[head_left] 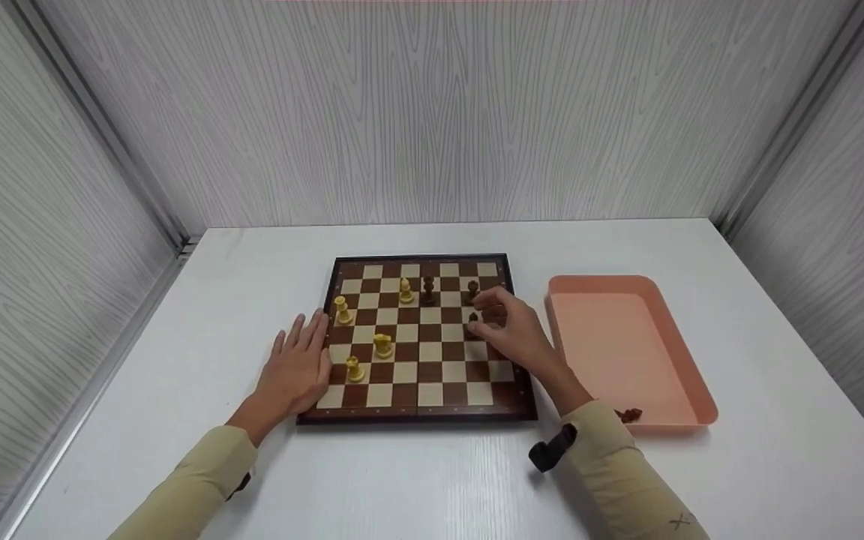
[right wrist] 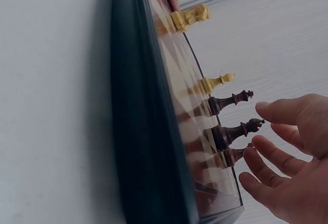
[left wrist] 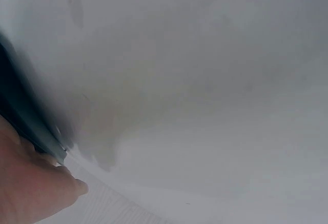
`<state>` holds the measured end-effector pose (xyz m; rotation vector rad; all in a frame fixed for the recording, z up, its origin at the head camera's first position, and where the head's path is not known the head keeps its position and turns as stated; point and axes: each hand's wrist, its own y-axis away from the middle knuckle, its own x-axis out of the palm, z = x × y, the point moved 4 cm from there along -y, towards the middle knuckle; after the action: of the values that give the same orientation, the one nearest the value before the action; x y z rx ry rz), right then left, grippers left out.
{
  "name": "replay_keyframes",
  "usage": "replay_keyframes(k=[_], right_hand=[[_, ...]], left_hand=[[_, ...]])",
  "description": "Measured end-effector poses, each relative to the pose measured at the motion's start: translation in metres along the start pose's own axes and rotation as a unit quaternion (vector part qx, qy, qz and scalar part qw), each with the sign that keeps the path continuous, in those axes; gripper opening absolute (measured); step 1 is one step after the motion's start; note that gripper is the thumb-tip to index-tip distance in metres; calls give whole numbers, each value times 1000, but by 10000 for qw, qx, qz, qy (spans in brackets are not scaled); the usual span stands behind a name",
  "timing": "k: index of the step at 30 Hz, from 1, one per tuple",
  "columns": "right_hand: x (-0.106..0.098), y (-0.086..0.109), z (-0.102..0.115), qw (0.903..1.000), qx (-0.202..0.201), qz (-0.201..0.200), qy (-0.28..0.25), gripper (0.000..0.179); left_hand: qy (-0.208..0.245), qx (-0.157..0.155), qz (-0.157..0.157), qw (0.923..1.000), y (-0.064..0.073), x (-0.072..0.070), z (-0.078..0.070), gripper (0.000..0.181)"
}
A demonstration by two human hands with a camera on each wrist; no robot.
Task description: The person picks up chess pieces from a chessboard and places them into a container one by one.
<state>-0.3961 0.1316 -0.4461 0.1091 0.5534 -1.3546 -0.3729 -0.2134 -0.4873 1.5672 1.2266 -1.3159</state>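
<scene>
A chessboard (head_left: 430, 352) lies on the white table with light and dark pieces standing on it. My left hand (head_left: 293, 367) rests flat beside the board, fingers straight against its left edge. Over the board's right side is my right hand (head_left: 514, 326), thumb and fingers spread around the top of a dark bishop (right wrist: 230, 134), with a gap still showing. Behind that bishop stands another dark piece (head_left: 472, 291). Further left are a dark king (head_left: 428, 291) and a light bishop (head_left: 406, 292). A light knight (head_left: 382, 346) and two more light pieces stand nearer my left hand.
A pink tray (head_left: 612, 330) sits right of the board. One dark chess piece (head_left: 630, 415) lies on its side in the tray's near end, partly hidden by my right sleeve. Grey wood-grain walls (head_left: 432, 112) close off the back and both sides.
</scene>
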Motion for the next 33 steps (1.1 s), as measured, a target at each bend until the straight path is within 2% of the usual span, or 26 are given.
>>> replay_keyframes(k=[16,22,33], right_hand=[[8,-6,-8,9985,298,-160,422,21],[8,-6,-7,9986,243,-251,403,14],[6,-4,-13,9969,474,-393,496,11]], left_hand=[[74,1,-70,9999,3,0,3,59],[75,-17,-32,10000,3,0,4,60],[25,21,6,10000,1,-1,0,60]])
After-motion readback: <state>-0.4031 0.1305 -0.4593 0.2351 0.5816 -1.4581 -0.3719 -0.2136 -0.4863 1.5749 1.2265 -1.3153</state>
